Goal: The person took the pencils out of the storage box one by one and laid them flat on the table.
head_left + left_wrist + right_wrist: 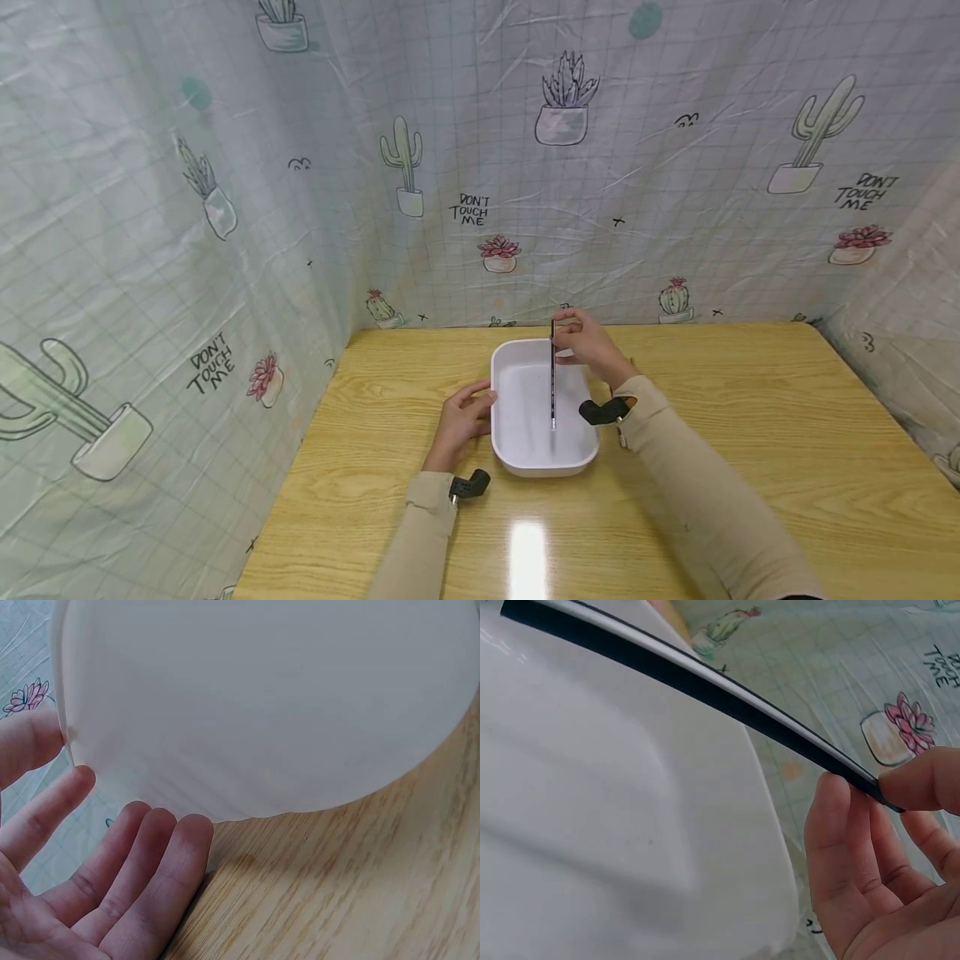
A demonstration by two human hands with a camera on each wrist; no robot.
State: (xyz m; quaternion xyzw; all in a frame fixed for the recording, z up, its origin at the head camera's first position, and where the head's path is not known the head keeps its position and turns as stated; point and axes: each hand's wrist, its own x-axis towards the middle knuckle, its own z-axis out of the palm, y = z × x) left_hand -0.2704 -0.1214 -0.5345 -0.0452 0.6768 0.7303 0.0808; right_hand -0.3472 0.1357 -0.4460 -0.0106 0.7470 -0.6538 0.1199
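Observation:
A white rectangular basin (517, 450) with rounded corners stands on the wooden table. My left hand (461, 421) is at its left side. In the left wrist view, fairly straight fingers (161, 877) touch the basin's outer wall (285, 712), and one fingertip lies at the rim. My right hand (588, 343), over the basin's far right part, pinches a long, thin dark strip (552, 375) by its upper end. The strip hangs nearly upright over the basin. Up close the strip (705, 690) looks black with a shiny silvery band; its exact kind is unclear.
Something small, mostly hidden by the right wrist, peeks out at the basin's right side. A cactus-printed curtain (450, 275) hangs behind and beside the wooden table (750, 400). Both wrists carry black camera mounts. Light reflects off the table in front of the basin.

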